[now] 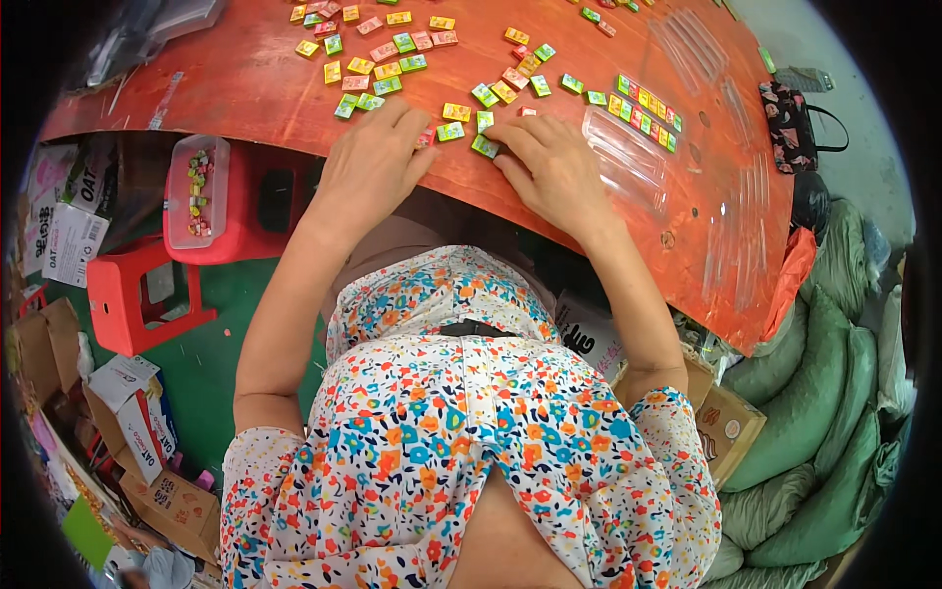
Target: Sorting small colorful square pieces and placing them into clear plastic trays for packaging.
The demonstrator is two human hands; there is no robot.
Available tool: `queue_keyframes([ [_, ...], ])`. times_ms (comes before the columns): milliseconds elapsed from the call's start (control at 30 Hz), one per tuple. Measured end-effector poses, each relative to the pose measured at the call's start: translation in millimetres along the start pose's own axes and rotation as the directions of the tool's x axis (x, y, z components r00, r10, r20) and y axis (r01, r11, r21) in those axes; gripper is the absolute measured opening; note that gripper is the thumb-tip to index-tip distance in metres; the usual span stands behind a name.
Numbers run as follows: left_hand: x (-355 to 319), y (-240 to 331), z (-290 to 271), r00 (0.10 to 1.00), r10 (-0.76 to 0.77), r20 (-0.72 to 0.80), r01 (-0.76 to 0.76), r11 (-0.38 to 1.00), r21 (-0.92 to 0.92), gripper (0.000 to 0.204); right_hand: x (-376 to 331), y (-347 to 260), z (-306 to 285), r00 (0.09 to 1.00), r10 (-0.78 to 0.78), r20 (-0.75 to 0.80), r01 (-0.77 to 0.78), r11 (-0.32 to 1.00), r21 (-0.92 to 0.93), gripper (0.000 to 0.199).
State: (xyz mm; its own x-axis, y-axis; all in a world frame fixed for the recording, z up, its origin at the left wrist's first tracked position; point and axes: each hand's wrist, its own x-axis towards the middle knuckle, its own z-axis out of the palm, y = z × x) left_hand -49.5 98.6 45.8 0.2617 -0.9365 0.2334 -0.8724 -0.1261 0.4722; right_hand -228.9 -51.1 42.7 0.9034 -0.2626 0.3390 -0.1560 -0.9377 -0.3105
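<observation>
At the far left, below the red surface [245,88], cardboard boxes [147,432] crowd the floor, and a red plastic stool [132,294] stands beside a second one carrying a clear tub [196,191] with a few small coloured pieces in it, set low and within arm's reach of the seat. Above it, the left hand [368,167] lies palm down near the edge of the surface, fingers spread and loosely bent; its grip is nearly flat, holding nothing clear of the board, though a small pink packet [425,137] peeks out just under the fingertips, seemingly pinned or slid rather than lifted. Ahead of both hands lies a loose scatter of small packets [378,69], yellow, green and pink, lying flat and mostly apart so each colour can be read at a glance. Between the hands sit a yellow-green packet [451,131] and a green one [485,120], close to the fingers. The right hand [554,167] also rests palm down, fingers bent, its fingertips touching a green packet [485,147] at the near edge; whether the thumb closes under it I cannot tell. Further right, a clear plastic tray [628,152] lies empty just beside that hand, and past it a filled row of packets [648,111] sits tightly side by side in alternating colours, apparently in another tray. More clear trays [702,44] lie toward the far right of the board, with a dark floral bag [790,123] and green sacks [814,393] beyond the edge.
</observation>
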Motion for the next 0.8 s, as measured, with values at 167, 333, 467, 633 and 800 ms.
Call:
queue_keyframes([
  [167,-1,0,8,0.999,-0.043,-0.015,0.042,0.996,-0.075,0.020,-2,-6,0,0.997,0.079,-0.004,-0.079,0.994,-0.078,0.020],
  [333,20,-13,12,0.997,0.005,-0.083,-0.015,0.993,-0.119,0.021,4,-8,1,0.989,0.076,-0.126,-0.078,0.997,-0.013,0.016],
  [467,37,-25,11,0.988,0.155,-0.024,-0.155,0.987,-0.037,0.025,17,-29,4,0.982,0.103,-0.158,-0.119,0.989,-0.091,0.023],
  [633,49,-34,4,0.982,0.180,0.064,-0.178,0.983,-0.045,0.031,29,-42,19,0.973,0.188,-0.132,-0.221,0.921,-0.319,0.032],
  [800,62,-43,3,0.956,0.252,0.151,-0.230,0.962,-0.147,0.028,26,-30,17,0.971,0.193,-0.144,-0.229,0.922,-0.313,0.024],
])
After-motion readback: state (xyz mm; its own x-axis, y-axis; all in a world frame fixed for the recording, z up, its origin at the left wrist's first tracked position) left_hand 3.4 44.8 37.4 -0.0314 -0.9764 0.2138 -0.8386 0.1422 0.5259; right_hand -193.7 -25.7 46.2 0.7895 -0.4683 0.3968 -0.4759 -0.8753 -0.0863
